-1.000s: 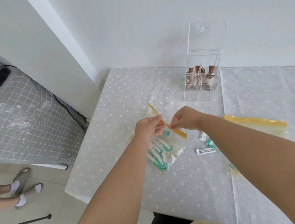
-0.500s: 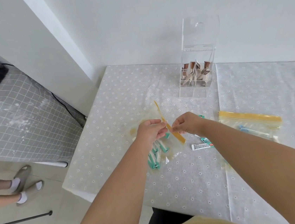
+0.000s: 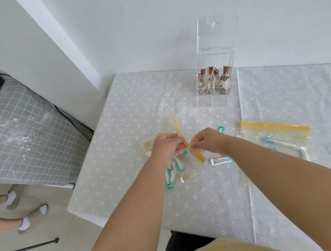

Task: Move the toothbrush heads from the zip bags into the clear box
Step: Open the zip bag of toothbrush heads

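Over the last second the left hand (image 3: 168,146) and right hand (image 3: 205,142) have stayed pinched on the yellow seal of the zip bag (image 3: 182,160), which looks not yet parted, so unloading waits. Teal-wrapped toothbrush heads (image 3: 173,171) sit inside it above the table (image 3: 122,151). The clear box (image 3: 215,78) holds brown packets; a second zip bag (image 3: 275,139) holds blue ones.
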{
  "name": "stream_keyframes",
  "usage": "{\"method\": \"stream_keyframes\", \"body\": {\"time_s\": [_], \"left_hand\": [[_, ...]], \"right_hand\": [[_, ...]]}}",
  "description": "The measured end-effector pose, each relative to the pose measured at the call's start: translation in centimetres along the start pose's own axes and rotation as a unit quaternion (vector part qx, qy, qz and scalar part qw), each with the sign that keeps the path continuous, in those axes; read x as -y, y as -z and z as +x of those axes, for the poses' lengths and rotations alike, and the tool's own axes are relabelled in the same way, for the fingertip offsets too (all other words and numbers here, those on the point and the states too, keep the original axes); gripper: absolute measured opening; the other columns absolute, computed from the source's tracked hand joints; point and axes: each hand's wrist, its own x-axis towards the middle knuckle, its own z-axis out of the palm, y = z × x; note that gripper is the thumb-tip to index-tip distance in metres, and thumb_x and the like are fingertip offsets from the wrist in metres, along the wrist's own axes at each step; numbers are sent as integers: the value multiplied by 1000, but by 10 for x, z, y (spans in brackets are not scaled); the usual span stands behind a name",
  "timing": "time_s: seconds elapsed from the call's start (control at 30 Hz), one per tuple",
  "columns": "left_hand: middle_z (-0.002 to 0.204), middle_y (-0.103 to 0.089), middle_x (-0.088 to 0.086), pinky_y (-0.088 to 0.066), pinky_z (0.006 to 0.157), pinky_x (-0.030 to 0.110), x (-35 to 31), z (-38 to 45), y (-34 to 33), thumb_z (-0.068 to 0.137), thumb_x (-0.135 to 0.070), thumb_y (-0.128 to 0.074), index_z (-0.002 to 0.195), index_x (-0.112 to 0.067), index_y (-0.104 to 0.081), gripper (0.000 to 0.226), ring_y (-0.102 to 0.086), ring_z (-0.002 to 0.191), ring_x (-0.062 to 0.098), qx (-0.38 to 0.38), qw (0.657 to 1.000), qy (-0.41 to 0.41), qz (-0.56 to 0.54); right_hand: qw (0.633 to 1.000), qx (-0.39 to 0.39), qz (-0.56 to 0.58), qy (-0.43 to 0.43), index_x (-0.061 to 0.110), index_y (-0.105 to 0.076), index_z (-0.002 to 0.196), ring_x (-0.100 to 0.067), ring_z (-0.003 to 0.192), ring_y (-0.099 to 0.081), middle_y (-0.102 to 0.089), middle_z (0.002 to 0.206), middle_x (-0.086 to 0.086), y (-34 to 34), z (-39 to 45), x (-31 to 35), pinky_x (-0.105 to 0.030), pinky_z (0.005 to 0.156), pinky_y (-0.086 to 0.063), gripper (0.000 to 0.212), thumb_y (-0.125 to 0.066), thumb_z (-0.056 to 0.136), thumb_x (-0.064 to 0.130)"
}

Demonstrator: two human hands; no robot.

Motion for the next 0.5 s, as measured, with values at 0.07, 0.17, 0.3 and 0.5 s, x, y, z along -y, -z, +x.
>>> {"method": "stream_keyframes", "body": {"time_s": [0.07,0.17,0.3,0.5], "left_hand": [[83,-72,15,-61,63,27,1,-1,0,81,-4,-75,110,-3,-62,31,-72,66,19,0,1000,-3,2],[80,-73,14,-61,64,26,2,-2,1,82,-2,-75,109,-3,-62,30,-72,63,16,9,1000,-6,8],[82,-73,16,-61,65,27,3,1,1,82,3,-71,104,-3,-62,24,-71,62,17,8,1000,-4,19],[73,-67,14,-56,53,20,2,3,6,80,4,-64,85,3,-70,7,-61,56,14,-8,998,6,60]], "right_hand": [[1000,-1,5,2,10,-71,79,-12,65,-55,-62,69,-2,-2,-2,-1,-27,69,-48,15,-79,78,23],[1000,-1,16,5,12,-71,79,-12,65,-56,-64,71,-3,-2,-3,-4,-24,68,-48,15,-79,78,25],[999,1,45,-8,5,-72,87,-14,68,-57,-65,77,-9,-3,-4,-8,-23,68,-48,23,-79,78,26],[995,-30,85,-37,9,-64,75,-14,62,-52,-58,65,-2,-10,-2,-7,-24,64,-45,14,-72,85,16]]}}
